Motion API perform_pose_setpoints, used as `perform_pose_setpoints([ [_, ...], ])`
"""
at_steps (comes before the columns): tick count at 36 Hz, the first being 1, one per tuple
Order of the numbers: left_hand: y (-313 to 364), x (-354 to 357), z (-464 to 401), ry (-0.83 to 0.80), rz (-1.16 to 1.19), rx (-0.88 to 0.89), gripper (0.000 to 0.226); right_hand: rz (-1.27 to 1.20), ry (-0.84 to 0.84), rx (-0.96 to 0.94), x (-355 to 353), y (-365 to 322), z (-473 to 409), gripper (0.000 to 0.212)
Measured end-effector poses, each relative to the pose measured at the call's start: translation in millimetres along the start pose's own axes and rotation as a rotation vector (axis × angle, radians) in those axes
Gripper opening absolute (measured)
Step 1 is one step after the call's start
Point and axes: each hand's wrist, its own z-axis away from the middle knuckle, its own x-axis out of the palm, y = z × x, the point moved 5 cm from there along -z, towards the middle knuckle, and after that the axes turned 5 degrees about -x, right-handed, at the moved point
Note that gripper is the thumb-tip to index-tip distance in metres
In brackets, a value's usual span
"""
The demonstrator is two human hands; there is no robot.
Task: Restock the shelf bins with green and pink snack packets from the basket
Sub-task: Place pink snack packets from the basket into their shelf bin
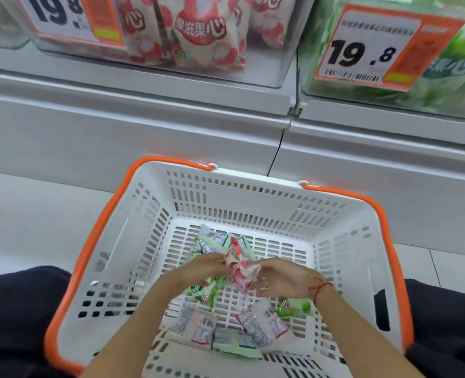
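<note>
Nearest the lens, two bare forearms rise from the bottom edge, their elbows cut off, flanked by dark-clothed knees at either side. Under them sits the basket [253, 197], white slotted plastic with an orange rim, its near wall running out of view. Behind it a grey shelf [133, 105] fills the upper part, carrying two clear bins cropped by the top edge: the pink bin [198, 36] on the left with red-and-white bags, the green bin [444, 77] on the right, its contents blurred. Each bears an orange price tag; the right tag [384, 50] reads 19.8, the left tag [62, 15] is half cut away.

On the basket floor lie loose packets [198, 327], pale backs up, print too small to read, plus green packets [206, 291] partly hidden under the wrists.

The left hand [198, 268] and right hand [283, 279] meet over the middle, both closed around one crumpled pink packet [240, 268]; fingertips are mostly buried in it. A red string [320, 287] circles the right wrist.
</note>
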Motion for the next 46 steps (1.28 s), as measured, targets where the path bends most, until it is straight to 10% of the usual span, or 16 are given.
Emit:
perform_pose_setpoints([
  [18,159.7,-93.9,131.9,0.714,0.563,0.655,0.015,-0.099,0.027,-0.594,73.7,-190.0,120.7,0.087],
  [24,186.1,-95.4,165.2,0.682,0.765,0.765,0.018,0.266,0.408,-0.926,118.9,-232.5,161.8,0.030],
  [30,217.7,-105.9,190.9,0.719,0.506,0.889,0.006,0.525,0.633,-1.207,143.8,-264.2,206.6,0.005],
  [38,287.0,-159.1,229.4,1.327,-0.302,0.870,0.022,0.979,1.224,-1.471,169.1,-342.1,257.4,0.020],
  [46,327.1,-174.3,192.7,0.996,-0.818,0.466,0.047,1.464,1.439,-1.074,167.2,-408.5,227.7,0.026],
])
